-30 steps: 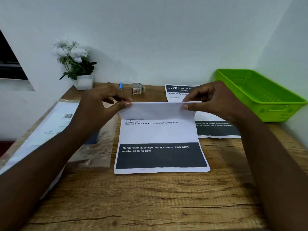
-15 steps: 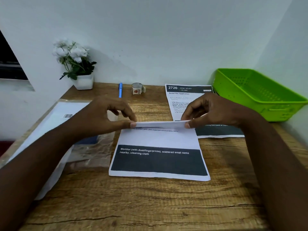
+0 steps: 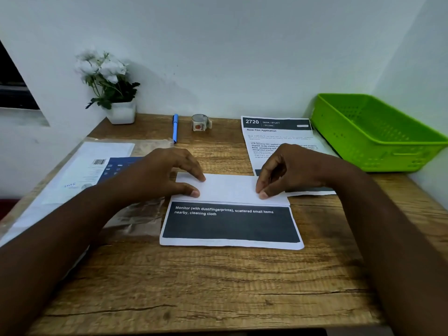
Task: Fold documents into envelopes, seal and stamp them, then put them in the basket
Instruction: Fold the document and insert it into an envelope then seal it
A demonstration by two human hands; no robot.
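Head camera, looking down on the wooden surface [image 3: 218, 287]: the top flap of the document [image 3: 230, 223], held up off the sheet a second ago, now lies folded down toward the person, its white back showing above the dark printed band. Both hands have come down with it — the left hand [image 3: 169, 175] at 9 o'clock of the flap and the right hand [image 3: 288, 173] at 3 o'clock, thumb and forefinger tips of each pressing the flap's near edge flat, neither grip closed round the paper. That looks like the first fold of the letter landing; a crease and a second fold appear still to come. A second document [image 3: 278, 139] waits at 1 o'clock, partly under the right hand. Envelopes in a clear pack [image 3: 80, 175] lie at 9 o'clock, a stamp roll [image 3: 200, 122] and blue pen [image 3: 175, 127] at 12 o'clock, the green basket [image 3: 378, 134] at 2 o'clock — nothing visibly in it yet
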